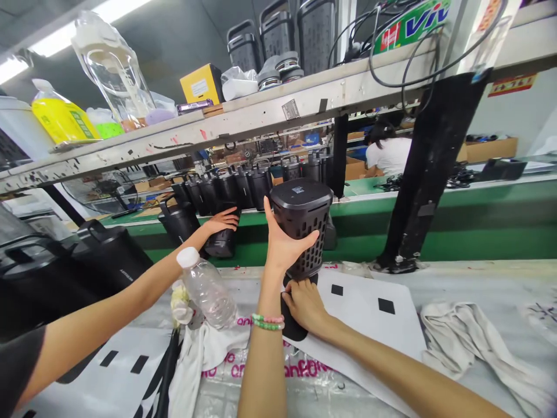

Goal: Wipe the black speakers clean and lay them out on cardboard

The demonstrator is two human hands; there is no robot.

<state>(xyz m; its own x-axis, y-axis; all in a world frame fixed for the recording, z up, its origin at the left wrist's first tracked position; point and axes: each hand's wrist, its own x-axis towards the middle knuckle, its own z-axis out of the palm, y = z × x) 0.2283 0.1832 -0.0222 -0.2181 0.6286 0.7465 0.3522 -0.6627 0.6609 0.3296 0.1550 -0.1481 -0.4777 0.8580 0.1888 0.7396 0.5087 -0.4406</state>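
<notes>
**Black speaker (308, 217) held close to upright in the left hand (285, 238)**

At the centre of the frame, the speaker's long axis runs nearly vertical. Its smooth, flat end, with a small pale printed mark, faces up and tips a little toward the viewer; a side pierced with rows of slots faces forward. The body is a rounded-corner block in matte black. Whether its lower end rests on anything cannot be told.

The left hand is clamped on the speaker's left side, thumb across the slotted front. Pink and green beads form a bracelet (267, 322) at that wrist.

Just below, the right hand (307, 305) has its fingers curled over a black patch on a smooth white sheet (363, 302); whether they pinch anything cannot be told.

Left of centre, a co-worker's hand (224, 220) lies on a tilted dark unit (221, 247). Below it leans a clear, ribbed plastic bottle (213, 293) with a white cap. At the lower right lies a crumpled, off-white cloth (465, 342).
</notes>
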